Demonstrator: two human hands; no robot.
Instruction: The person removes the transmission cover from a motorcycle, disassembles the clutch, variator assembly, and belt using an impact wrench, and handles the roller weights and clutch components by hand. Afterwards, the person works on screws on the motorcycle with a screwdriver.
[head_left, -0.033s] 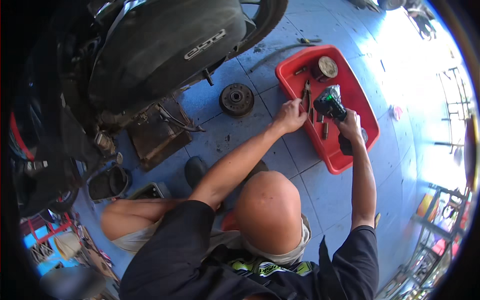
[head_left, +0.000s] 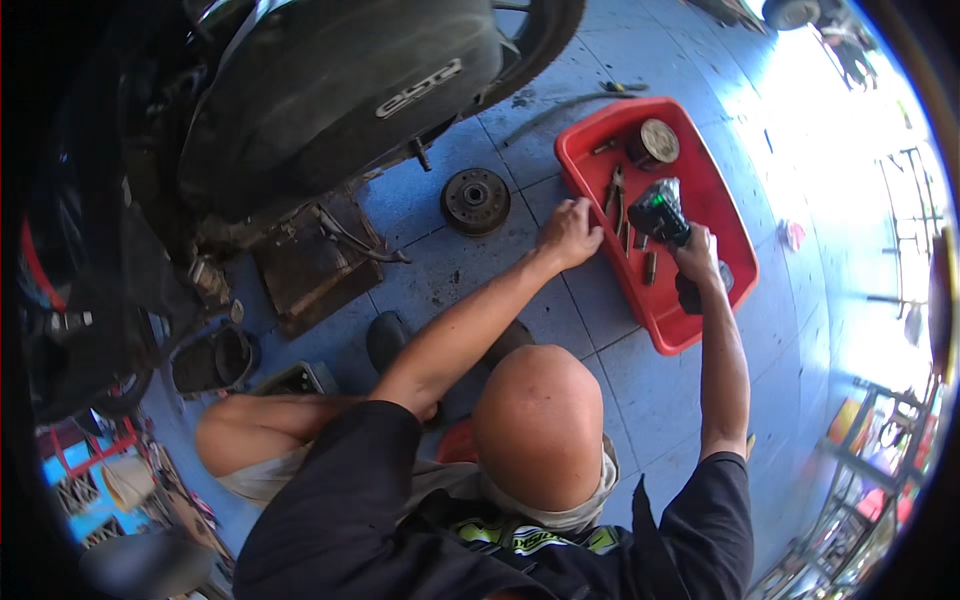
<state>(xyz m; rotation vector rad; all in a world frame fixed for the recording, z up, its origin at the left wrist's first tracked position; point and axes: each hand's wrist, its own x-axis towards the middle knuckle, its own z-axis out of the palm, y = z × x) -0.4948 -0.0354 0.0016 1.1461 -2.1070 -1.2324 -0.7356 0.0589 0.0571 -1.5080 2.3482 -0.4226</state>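
Note:
My right hand (head_left: 697, 255) is wrapped round the grip of a dark cordless impact wrench (head_left: 660, 212) with a small green light, held over the red plastic tray (head_left: 745, 225). Just outside the tray's left rim is my left hand (head_left: 570, 236), its fingers curled in; whatever they hold, if anything, is hidden. Inside the tray lie pliers (head_left: 613, 188), a cylindrical socket (head_left: 651, 268) and a round tin (head_left: 657, 142). To the left of my left hand, a round dark metal drum-like part (head_left: 475, 201) with holes rests on the floor.
A dark scooter (head_left: 340, 110) fills the upper left, with a dirty flat box (head_left: 325, 270) under it. A hose (head_left: 560, 108) lies behind the tray. Black containers (head_left: 215, 360) stand at the left, metal racks (head_left: 880, 440) at the right. My bent knee (head_left: 537, 425) is in front of the tray.
My left hand has drawn back slightly to the left, off the tray's rim. My right hand keeps hold of the impact wrench over the tray.

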